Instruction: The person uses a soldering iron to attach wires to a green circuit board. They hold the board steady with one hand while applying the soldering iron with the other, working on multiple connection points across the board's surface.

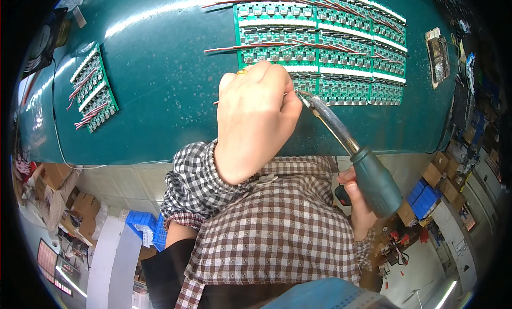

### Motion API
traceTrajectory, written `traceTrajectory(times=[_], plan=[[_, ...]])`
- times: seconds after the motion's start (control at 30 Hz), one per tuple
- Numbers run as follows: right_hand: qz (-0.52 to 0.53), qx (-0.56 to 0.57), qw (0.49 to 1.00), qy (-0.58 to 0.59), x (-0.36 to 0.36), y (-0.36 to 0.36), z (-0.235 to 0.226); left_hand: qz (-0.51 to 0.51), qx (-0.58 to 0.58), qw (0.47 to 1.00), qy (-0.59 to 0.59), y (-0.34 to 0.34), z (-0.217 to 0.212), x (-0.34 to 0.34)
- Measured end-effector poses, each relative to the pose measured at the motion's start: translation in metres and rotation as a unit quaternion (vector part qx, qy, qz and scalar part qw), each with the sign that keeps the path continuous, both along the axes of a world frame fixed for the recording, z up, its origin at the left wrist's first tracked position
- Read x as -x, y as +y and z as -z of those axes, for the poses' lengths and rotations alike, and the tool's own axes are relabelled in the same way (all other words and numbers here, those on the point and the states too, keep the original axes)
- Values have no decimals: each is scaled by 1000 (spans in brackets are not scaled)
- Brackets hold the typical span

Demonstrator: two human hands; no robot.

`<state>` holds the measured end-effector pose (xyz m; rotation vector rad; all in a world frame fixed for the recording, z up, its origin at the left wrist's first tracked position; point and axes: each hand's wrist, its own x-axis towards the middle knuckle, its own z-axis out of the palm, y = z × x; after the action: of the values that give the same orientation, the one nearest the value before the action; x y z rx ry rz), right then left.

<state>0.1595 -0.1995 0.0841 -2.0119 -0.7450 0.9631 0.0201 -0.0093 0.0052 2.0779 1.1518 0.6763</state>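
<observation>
My left hand (255,114) is closed in a pinch above the near edge of the green circuit boards (333,93). It holds a thin wire, whose end shows just past the fingertips; the fingers hide most of it. My right hand (361,210) grips the dark green handle of a soldering iron (375,181) below the table edge. The iron's metal barrel slants up and left, its tip beside my left fingertips at the nearest board row. Red and white wires (266,45) lie in bundles across the board rows. Whether the tip touches a board is hidden.
A smaller board panel (96,93) with wires lies at the left on the green table (160,95). A worn, stained block (438,58) rests at the right, and a dark fan-like device (45,39) stands at the far left. Blue bins (143,223) stand below the table.
</observation>
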Motion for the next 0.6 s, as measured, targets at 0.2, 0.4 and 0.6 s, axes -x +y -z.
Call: traceTrajectory(times=[0.2,0.4,0.6], plan=[[52,-9,998,19,3,-7,1,2,2,1000,-4,-1,0,-1],[54,2,999,-1,6,4,-5,-2,1,1000,0,-1,0,-1],[80,-11,997,17,9,6,-7,-2,13,1000,-7,-1,-2,-1]])
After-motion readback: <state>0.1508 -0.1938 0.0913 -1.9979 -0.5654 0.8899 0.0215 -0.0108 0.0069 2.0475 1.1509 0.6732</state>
